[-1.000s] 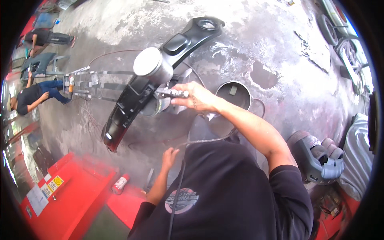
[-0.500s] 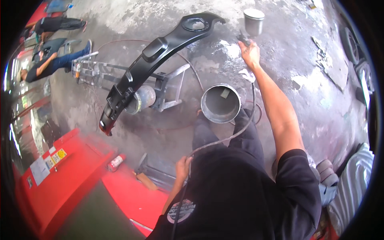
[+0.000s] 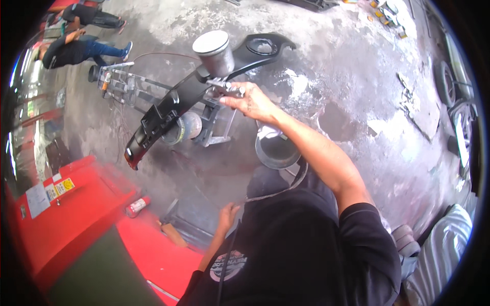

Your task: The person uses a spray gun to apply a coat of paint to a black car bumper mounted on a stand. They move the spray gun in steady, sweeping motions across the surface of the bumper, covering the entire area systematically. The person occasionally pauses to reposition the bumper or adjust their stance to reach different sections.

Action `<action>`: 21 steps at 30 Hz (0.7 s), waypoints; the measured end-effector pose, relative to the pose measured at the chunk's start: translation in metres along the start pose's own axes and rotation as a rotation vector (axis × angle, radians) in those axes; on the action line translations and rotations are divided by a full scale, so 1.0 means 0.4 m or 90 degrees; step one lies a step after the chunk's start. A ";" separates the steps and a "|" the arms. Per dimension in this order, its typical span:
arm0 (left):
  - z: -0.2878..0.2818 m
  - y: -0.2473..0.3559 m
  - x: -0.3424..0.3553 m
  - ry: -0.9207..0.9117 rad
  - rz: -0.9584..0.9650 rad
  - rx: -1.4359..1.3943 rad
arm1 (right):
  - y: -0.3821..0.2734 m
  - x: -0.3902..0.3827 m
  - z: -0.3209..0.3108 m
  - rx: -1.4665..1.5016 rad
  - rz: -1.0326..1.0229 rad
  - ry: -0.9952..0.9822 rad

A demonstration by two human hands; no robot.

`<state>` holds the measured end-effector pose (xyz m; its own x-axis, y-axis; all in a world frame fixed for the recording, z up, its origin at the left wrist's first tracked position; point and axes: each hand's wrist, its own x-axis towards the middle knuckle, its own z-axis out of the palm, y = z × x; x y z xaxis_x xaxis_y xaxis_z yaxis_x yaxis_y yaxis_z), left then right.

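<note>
My right hand (image 3: pixel 253 103) grips a metal spray gun (image 3: pixel 224 89) with a silver cup (image 3: pixel 220 62) and white lid on top. The gun is over the middle of a long black car bumper (image 3: pixel 166 108), hiding part of it; whether they touch I cannot tell. An air hose (image 3: pixel 275 194) curves past my legs to my left hand (image 3: pixel 229 214), which is closed around it near my waist. The bumper stretches from far right to near left, on a metal stand (image 3: pixel 208 120). Beside the stand lies a bucket (image 3: pixel 189 126).
A grey bucket (image 3: pixel 275 148) stands before my legs, partly behind my forearm. A red car panel (image 3: pixel 76 219) fills the near left, with a red spray can (image 3: pixel 137 206) on it. Two people (image 3: pixel 84 53) are at the far left. Wheels (image 3: pixel 445 84) line the right edge.
My right hand has swung left with the spray gun, from the open floor beyond the bumper's right end to over its middle. The hose has followed. My left hand still holds it.
</note>
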<state>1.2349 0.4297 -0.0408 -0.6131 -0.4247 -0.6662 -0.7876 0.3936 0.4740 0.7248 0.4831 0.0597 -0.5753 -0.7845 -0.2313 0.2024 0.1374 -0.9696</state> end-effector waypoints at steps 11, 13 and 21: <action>0.156 0.288 0.017 0.159 -0.116 -0.145 | 0.242 0.220 -0.473 -0.343 -0.002 0.289; 0.286 0.320 -0.022 0.145 -0.076 -0.029 | 0.291 0.255 -0.559 -0.414 -0.029 0.391; 0.386 0.521 -0.021 0.154 -0.057 -0.145 | 0.135 0.310 -0.453 -0.225 -0.158 0.091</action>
<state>1.0854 0.6411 -0.0251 -0.5155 -0.6409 -0.5688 -0.8160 0.1647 0.5541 0.5209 0.5028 -0.0356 -0.6814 -0.7314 0.0272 -0.2237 0.1727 -0.9592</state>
